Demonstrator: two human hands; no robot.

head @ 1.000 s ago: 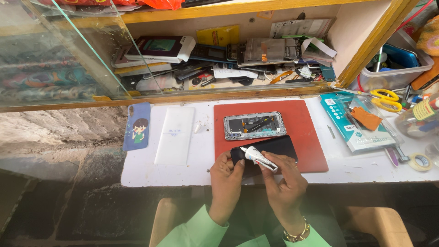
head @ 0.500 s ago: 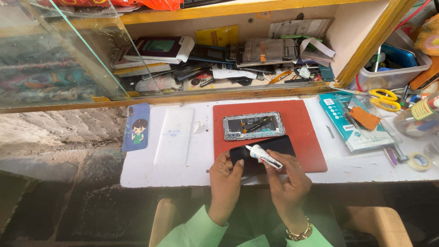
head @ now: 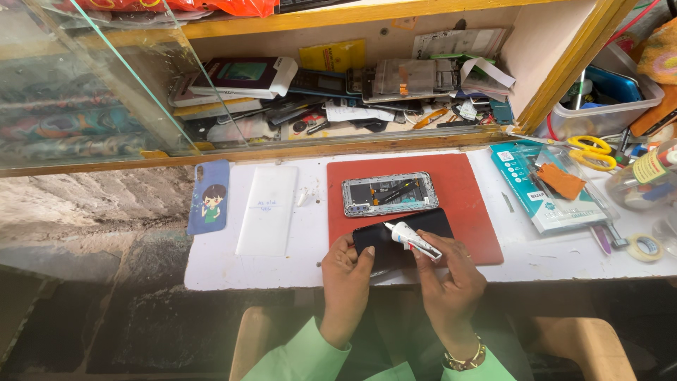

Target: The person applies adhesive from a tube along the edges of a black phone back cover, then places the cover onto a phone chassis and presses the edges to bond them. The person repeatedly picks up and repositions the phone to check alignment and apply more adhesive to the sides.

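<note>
My left hand (head: 345, 274) rests at the near edge of the table, fingers holding down the left end of a black phone screen panel (head: 403, 236) that lies on a red mat (head: 451, 190). My right hand (head: 446, 271) grips a small white glue tube (head: 412, 237), its nozzle pointing left over the black panel. Just beyond, on the same mat, lies an opened phone frame (head: 389, 193) with its inner parts showing.
A white screen protector sheet (head: 268, 209) and a blue phone case (head: 209, 196) lie left on the white table (head: 282, 268). At right are a teal package (head: 546, 187), yellow scissors (head: 585, 152) and a tape roll (head: 644, 247). A cluttered wooden shelf (head: 338, 92) stands behind.
The tube in my right hand has shifted slightly left over the black panel. My left hand stays on the panel's left end.
</note>
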